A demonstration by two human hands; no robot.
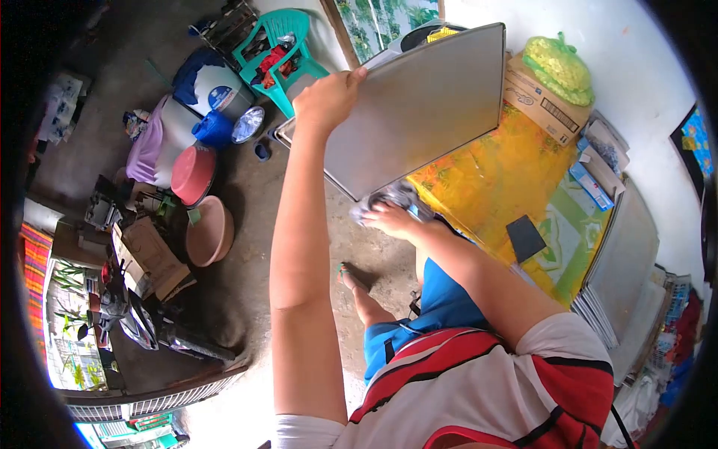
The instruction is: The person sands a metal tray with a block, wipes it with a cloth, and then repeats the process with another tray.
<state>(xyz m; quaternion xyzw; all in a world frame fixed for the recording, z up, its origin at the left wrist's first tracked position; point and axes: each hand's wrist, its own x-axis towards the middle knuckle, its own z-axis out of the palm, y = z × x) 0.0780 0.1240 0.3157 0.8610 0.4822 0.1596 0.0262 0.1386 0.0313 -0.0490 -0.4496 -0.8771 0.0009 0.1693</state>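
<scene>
My left hand (327, 99) is closed over the upper edge of a large grey metal baking tray (430, 105), which is tilted up above the floor and the table's near side. Close to the tray's lower corner, my right hand (393, 220) presses on a crumpled grey cloth (402, 196), with the fingers bent over it. Part of the cloth is hidden under that hand. The tray's face looks smooth, with a thin dark rim.
A yellow-covered table (479, 172) holds a cardboard box (542, 101), a yellow-green plastic bag (557, 67) and a dark square piece (526, 238). Flat trays (621, 262) lean at right. Basins (209, 232), a green chair (280, 37) and a motorcycle (142, 322) stand left.
</scene>
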